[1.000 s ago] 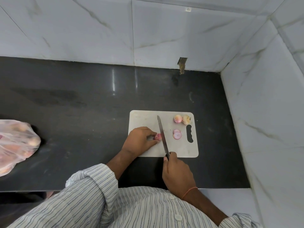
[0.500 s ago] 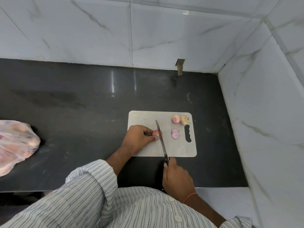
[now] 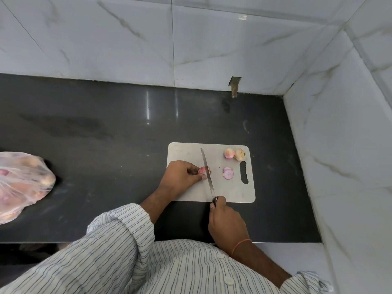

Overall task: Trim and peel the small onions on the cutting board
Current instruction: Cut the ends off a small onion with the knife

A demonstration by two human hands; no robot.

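A white cutting board [image 3: 233,192] lies on the dark counter. My left hand [image 3: 180,175] pinches a small pink onion [image 3: 204,170] near the board's left middle. My right hand [image 3: 227,221] grips the handle of a long knife [image 3: 207,172]; the blade lies across the board against the onion's right side. Cut onion slices [image 3: 228,173] lie right of the blade. Two more small onions [image 3: 229,153] [image 3: 239,154] sit at the board's far right corner.
A clear plastic bag of onions [image 3: 21,183] lies at the counter's left edge. White marble walls close the back and right side. A small notch [image 3: 235,85] shows in the back wall. The counter's front edge runs just below the board.
The knife blade has stayed against the onion with slight shifts. My left hand keeps its pinch on the onion. The camera view shifted a little.
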